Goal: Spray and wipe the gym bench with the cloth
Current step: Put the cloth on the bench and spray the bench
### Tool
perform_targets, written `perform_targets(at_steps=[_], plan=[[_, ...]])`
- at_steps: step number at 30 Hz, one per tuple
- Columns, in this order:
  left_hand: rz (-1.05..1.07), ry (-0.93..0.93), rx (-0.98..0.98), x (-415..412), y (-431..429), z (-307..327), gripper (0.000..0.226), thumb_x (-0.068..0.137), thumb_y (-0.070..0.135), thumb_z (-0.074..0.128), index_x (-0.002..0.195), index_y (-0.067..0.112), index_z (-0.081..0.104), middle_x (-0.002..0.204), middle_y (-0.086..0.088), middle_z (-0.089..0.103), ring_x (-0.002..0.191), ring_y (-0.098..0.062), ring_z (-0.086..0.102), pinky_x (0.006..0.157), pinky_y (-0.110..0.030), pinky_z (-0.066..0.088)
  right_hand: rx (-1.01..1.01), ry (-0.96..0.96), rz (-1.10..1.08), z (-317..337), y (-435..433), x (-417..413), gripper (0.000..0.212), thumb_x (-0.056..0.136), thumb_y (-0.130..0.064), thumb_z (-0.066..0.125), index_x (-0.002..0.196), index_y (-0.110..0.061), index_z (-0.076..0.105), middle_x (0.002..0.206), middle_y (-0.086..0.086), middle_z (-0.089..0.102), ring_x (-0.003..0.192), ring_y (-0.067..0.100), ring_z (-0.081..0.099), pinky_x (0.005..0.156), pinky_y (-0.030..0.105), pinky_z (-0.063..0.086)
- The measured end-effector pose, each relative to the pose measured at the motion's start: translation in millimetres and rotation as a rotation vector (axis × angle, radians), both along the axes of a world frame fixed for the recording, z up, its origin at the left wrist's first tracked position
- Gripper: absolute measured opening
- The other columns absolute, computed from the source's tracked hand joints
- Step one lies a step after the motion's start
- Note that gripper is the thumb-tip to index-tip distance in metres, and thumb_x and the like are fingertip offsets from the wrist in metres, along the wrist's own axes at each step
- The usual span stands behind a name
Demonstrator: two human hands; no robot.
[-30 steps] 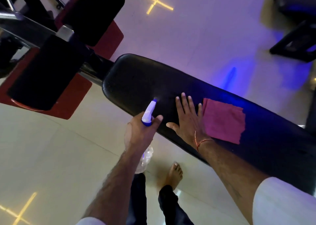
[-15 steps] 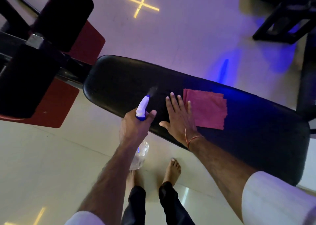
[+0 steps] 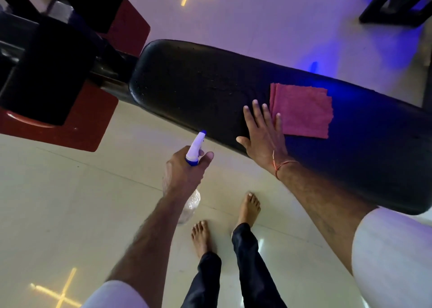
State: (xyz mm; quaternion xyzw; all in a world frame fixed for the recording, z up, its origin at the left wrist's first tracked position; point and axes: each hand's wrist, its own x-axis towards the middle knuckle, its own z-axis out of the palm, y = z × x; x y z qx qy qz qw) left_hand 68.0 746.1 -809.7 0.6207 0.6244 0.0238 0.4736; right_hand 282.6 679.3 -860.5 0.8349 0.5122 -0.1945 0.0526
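Now a person stands barefoot beside a long black gym bench (image 3: 364, 158), seen from above along their own arms. Their left hand (image 3: 184, 174) is wrapped around the neck of a spray bottle (image 3: 197, 147), thumb up beside the white and blue nozzle. The nozzle points at the bench's near edge from just off it, and the clear body hangs below the fist. Their right hand (image 3: 264, 132) lies flat on the bench by its near edge, fingers straight and spread, holding nothing. Its little finger touches the nearest edge of the cloth (image 3: 304, 111). That cloth, a folded dark pink square, lies flat about midway along the bench. Fine droplets (image 3: 149, 90) speckle the padding toward the rounded end beyond the bottle. The cloth looks soft, light and limp, so it should bunch easily. A flat palm on top, or a pinch at the folded edge, would likely hold it best. The wet padding will probably be slick.
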Motion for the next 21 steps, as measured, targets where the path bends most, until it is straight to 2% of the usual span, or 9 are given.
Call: perform_targets(at_steps=[3,8,12,15,21], plan=[[-0.084,0.028,-0.012,-1,-12,-1,0.035,0.084,0.054,0.071,0.07,0.026,0.055,0.061,0.002,0.063,0.065,-0.034,0.071,0.075,-0.049,0.061,-0.003,0.013,-0.023,3,-6,-4,0.09,0.103,-0.055,0.049,0.167,-0.019,-0.004,0.175,0.011,-0.011,0.162,0.034,-0.007,0.128,0.059,0.002],[-0.105,0.015,-0.021,7,-23,4,0.037,0.085,0.054,0.073,0.072,0.023,0.056,0.065,0.0,0.065,0.067,-0.035,0.071,0.077,-0.049,0.061,-0.009,-0.003,-0.039,5,-18,-6,0.093,0.102,-0.054,0.055,0.167,-0.018,-0.002,0.175,0.011,-0.012,0.162,0.033,-0.009,0.129,0.058,0.004],[-0.132,-0.022,-0.028,25,-17,12,0.034,0.085,0.056,0.072,0.074,0.027,0.058,0.062,0.002,0.066,0.062,-0.028,0.072,0.078,-0.045,0.061,0.021,-0.002,-0.075,10,-17,2,0.099,0.1,-0.053,0.059,0.167,-0.018,-0.004,0.174,0.012,-0.015,0.161,0.036,-0.012,0.129,0.057,0.007],[-0.135,-0.006,0.013,44,-10,17,0.036,0.085,0.058,0.072,0.072,0.027,0.059,0.07,-0.001,0.07,0.073,-0.034,0.073,0.079,-0.048,0.061,0.025,0.003,-0.111,11,-14,12,0.102,0.099,-0.055,0.061,0.167,-0.018,-0.006,0.174,0.013,-0.016,0.161,0.036,-0.01,0.128,0.058,0.008],[-0.127,-0.047,0.03,86,6,25,0.035,0.082,0.06,0.074,0.079,0.027,0.062,0.071,0.003,0.07,0.07,-0.031,0.072,0.079,-0.049,0.061,0.002,0.094,-0.194,5,-7,42,0.121,0.089,-0.067,0.065,0.165,-0.013,-0.012,0.174,0.012,-0.02,0.161,0.034,-0.013,0.128,0.061,0.004]])
